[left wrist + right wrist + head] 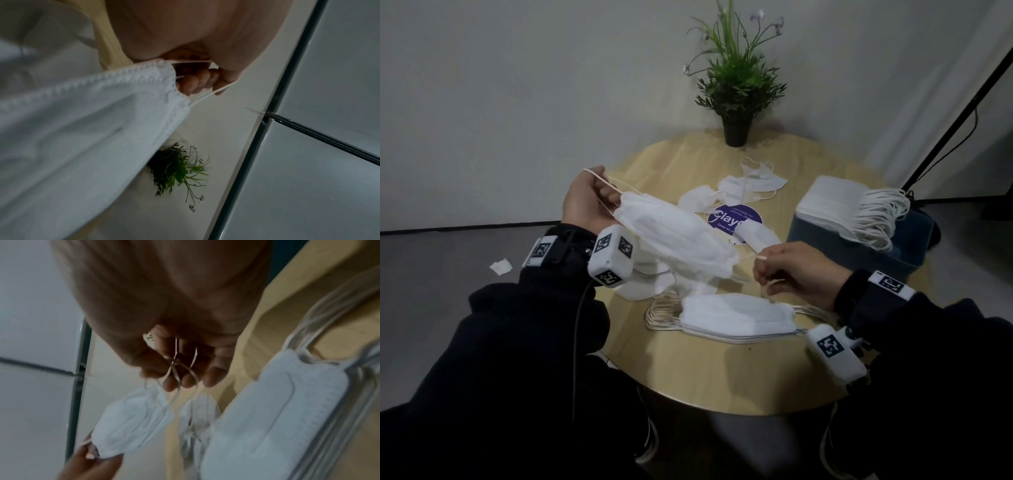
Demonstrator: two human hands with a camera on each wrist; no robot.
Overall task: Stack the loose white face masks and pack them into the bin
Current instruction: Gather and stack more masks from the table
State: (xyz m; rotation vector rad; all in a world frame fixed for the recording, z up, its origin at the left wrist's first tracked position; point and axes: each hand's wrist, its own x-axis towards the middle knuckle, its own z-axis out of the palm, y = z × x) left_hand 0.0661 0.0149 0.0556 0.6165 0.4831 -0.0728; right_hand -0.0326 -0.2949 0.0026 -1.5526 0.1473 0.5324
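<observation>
Masks point(678, 240) hang stretched between left hand point(585, 202) and right hand point(794, 274), each gripping ear loops. One pile tops the bin point(859, 253); another stack point(736, 317) and loose ones point(743, 186) remain on the table point(722, 380).

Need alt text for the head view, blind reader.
Two hands stretch a small bundle of white masks by the ear loops above a round wooden table: left hand raised, right hand lower. A flat stack lies beneath; a blue bin at right holds more.
</observation>
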